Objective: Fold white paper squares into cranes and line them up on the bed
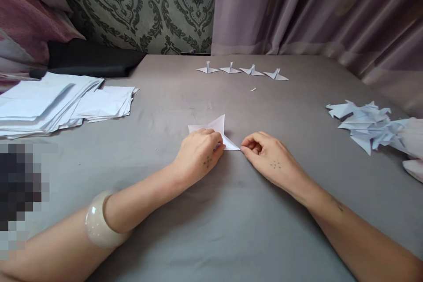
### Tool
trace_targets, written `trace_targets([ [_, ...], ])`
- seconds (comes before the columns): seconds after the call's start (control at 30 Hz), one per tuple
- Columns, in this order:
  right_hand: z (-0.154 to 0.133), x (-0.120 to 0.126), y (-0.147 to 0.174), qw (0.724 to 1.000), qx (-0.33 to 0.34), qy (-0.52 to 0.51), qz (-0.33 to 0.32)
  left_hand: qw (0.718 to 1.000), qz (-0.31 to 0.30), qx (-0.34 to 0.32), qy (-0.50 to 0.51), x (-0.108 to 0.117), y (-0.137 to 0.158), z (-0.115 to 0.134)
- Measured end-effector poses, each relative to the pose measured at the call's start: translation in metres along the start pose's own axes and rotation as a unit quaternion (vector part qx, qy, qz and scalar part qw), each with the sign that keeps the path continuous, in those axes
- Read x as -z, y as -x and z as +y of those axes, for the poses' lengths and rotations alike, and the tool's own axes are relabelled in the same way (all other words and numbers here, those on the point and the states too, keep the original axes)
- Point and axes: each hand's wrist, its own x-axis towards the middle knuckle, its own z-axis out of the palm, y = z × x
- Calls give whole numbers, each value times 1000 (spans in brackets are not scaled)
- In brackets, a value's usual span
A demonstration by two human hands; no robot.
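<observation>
A partly folded piece of white paper (216, 126) lies on the grey cloth in front of me, with pointed flaps at its top and right. My left hand (201, 150) is closed over its lower left part, thumb and fingers gripping it and hiding much of the folds. At the right, my right hand (267, 152) pinches the paper's narrow tip between thumb and forefinger. A pale bangle (104, 220) circles my left forearm.
Several folded paper cranes (231, 68) stand in a row at the back, near a small paper scrap (253, 89). White paper sheets (42, 101) are stacked at the left by a black cloth (92, 59). More folded paper pieces (370, 123) lie heaped at the right.
</observation>
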Motion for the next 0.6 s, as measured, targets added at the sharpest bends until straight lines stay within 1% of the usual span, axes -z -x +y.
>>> trace_targets([
  [0.1,-3,5,3,1000,-8,-14,14,1000,-7,2,-7,0,0,1],
  [0.27,-5,2,10,997,63,40,17,1000,5,-14,-5,-2,1,-2],
  [0.33,-4,-1,12,995,76,58,16,1000,13,-23,-4,-3,1,-3],
  [0.47,-2,-5,12,994,75,73,15,1000,7,-22,2,-1,1,-3],
  [0.6,-3,-9,7,997,45,57,23,1000,-11,-8,2,2,0,0],
])
